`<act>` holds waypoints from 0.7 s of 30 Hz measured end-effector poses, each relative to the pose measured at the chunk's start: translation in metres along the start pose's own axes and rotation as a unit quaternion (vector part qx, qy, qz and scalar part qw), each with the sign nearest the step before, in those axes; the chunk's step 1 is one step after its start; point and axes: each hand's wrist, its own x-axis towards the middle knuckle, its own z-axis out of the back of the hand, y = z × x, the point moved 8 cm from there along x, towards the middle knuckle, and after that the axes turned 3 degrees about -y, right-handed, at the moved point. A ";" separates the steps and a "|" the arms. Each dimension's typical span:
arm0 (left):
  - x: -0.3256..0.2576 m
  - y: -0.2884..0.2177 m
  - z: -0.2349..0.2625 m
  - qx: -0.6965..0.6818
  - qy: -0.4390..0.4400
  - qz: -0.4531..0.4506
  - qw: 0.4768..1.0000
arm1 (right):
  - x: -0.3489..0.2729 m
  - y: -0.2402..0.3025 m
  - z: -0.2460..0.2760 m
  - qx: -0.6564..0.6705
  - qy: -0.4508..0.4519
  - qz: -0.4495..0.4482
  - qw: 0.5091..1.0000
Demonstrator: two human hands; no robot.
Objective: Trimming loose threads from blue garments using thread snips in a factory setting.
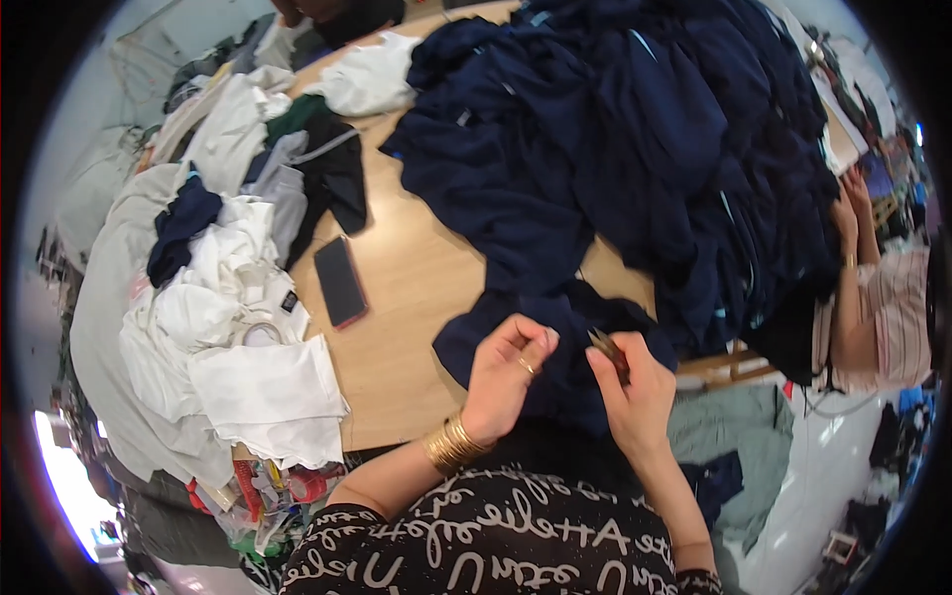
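Over the near edge of the table, my left hand (506, 372) is closed in a pinch, thumb against fingertips. Whatever it may hold is too small to make out. Just to its right, my right hand (635, 392) grips a small pair of thread snips (609, 349), their pointed tips toward my left hand. Beneath both hands lies a dark navy garment (466, 337), spread partly over the table edge and my lap. It runs up into a large heap of navy garments (595, 129).
A phone (340, 282) lies on the wooden table (397, 382). White garments (258, 397) and a black cloth (335, 178) are piled at the left. At the right edge a co-worker's hands (851, 203) touch the navy heap. Grey-green fabric (734, 446) lies below right.
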 end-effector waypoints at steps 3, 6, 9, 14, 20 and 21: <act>-0.001 -0.002 -0.005 -0.030 0.004 -0.002 1.000 | 0.000 -0.001 -0.001 -0.011 0.011 -0.008 1.000; 0.001 0.002 -0.004 -0.044 0.013 -0.005 0.999 | -0.001 0.001 -0.002 -0.037 0.017 0.022 0.999; 0.000 0.004 -0.004 -0.039 0.016 0.004 0.999 | -0.006 -0.002 -0.005 -0.036 0.020 0.025 0.999; -0.005 0.002 -0.007 -0.045 0.029 -0.008 0.999 | -0.008 0.000 -0.010 -0.035 0.026 0.036 0.998; -0.005 0.002 -0.009 -0.029 0.034 -0.013 0.999 | -0.006 -0.006 -0.010 -0.003 0.015 0.015 1.000; -0.005 0.002 -0.009 -0.029 0.033 -0.012 0.999 | -0.006 -0.007 -0.011 0.002 0.015 0.011 1.000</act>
